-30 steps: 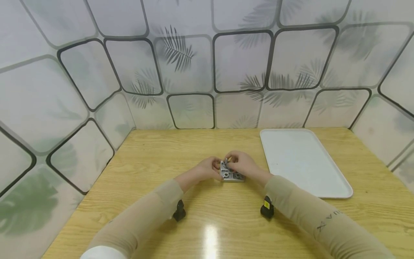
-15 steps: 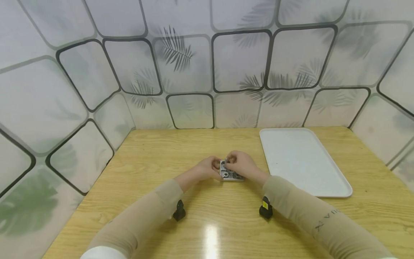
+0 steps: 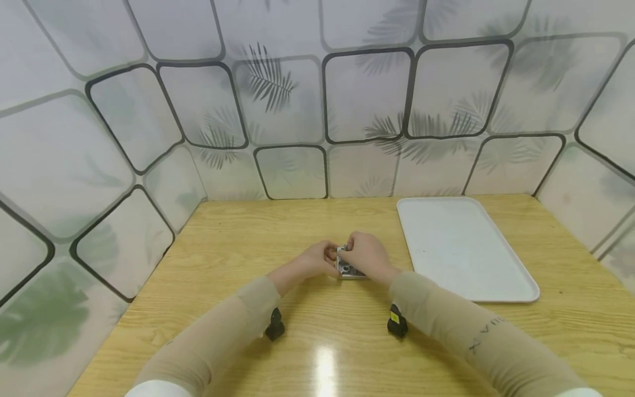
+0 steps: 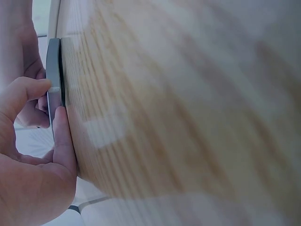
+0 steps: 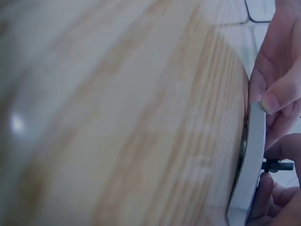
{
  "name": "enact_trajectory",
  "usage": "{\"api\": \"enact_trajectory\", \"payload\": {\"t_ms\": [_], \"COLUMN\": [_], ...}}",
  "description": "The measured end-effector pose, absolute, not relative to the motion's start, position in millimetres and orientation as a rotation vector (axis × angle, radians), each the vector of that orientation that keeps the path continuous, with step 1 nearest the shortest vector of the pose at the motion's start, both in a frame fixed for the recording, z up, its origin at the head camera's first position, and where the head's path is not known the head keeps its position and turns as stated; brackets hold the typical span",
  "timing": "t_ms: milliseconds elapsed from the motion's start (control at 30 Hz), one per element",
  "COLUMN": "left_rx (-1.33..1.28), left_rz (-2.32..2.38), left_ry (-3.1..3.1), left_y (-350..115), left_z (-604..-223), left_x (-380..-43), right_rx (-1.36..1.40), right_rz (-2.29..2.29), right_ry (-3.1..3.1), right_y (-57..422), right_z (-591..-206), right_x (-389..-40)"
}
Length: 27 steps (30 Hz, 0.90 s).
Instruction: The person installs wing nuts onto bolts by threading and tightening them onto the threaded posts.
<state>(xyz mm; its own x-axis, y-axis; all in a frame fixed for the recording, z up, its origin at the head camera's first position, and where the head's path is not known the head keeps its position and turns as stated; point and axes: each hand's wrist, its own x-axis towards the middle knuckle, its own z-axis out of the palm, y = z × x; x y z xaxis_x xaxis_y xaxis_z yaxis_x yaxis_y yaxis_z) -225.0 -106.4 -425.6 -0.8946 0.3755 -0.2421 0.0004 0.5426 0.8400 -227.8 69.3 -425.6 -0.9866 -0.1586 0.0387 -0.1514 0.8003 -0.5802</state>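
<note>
A small grey metal plate (image 3: 345, 269) with round bosses lies on the table in front of me. My left hand (image 3: 316, 260) grips its left edge; the left wrist view shows the thumb and a finger on the plate's edge (image 4: 54, 70). A dark threaded bolt (image 5: 282, 165) stands up from the plate's upper face in the right wrist view. My right hand (image 3: 369, 257) reaches over the plate and pinches the bolt low down, near the plate. In the head view that hand hides most of the bolt and the plate's right part.
A white rectangular tray (image 3: 461, 248) lies on the wooden table (image 3: 258, 226) to the right of my hands. Patterned panels (image 3: 367, 99) stand behind the table and at both sides. Each wrist carries a black camera (image 3: 397, 321).
My right hand and wrist have swung a little to the left and cover more of the plate. The left hand and the plate stay about where they were.
</note>
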Motion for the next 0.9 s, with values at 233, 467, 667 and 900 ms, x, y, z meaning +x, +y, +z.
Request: {"api": "enact_trajectory", "payload": {"t_ms": [233,467,667,900], "left_rx": [0.277,0.259,0.258,0.257], "left_rz": [1.294,1.343,1.327,1.315], "left_ry": [2.394,2.366,2.378,2.378], "left_y": [-106,-104,-104,-104], "left_z": [-425,-424,-425,-424], "left_x": [-225,-223,-224,-224], "right_rx": [-0.269,-0.333,-0.417,-0.414], "right_rz": [-0.981,-1.324,-1.449,-1.336], "right_ry": [2.925,2.706,2.596,2.668], "right_y": [71,86,92,92], "right_z": [-422,-423,-423,-429], "right_x": [-226,-230,-231,-236]}}
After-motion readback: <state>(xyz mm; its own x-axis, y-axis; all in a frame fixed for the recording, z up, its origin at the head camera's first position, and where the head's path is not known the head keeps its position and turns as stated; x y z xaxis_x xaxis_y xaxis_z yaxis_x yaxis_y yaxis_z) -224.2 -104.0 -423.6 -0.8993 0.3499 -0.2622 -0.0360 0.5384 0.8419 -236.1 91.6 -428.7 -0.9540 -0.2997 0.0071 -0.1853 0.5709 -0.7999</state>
